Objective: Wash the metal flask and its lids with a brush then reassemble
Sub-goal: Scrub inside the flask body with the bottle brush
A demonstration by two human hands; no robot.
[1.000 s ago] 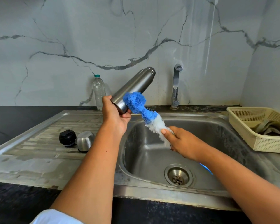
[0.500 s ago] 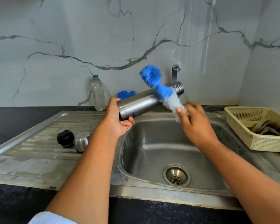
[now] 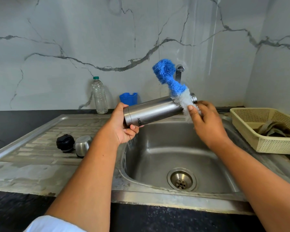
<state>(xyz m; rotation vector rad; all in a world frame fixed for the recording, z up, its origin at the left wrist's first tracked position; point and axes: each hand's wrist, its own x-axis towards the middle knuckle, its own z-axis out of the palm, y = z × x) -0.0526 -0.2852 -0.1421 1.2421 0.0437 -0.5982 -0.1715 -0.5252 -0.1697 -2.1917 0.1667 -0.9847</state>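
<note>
Over sink [image 3: 157, 148] — left hand [image 3: 122, 129] grips "MILT…" flask [image 3: 154, 111], right hand [image 3: 208, 124] brush [image 3: 166, 76].

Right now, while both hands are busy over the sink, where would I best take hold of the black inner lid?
Around its round side wall, from above. The black inner lid seems to stand upright on the drainboard, top free. The steel cap crowds its right side, so set fingers front and back.
</note>
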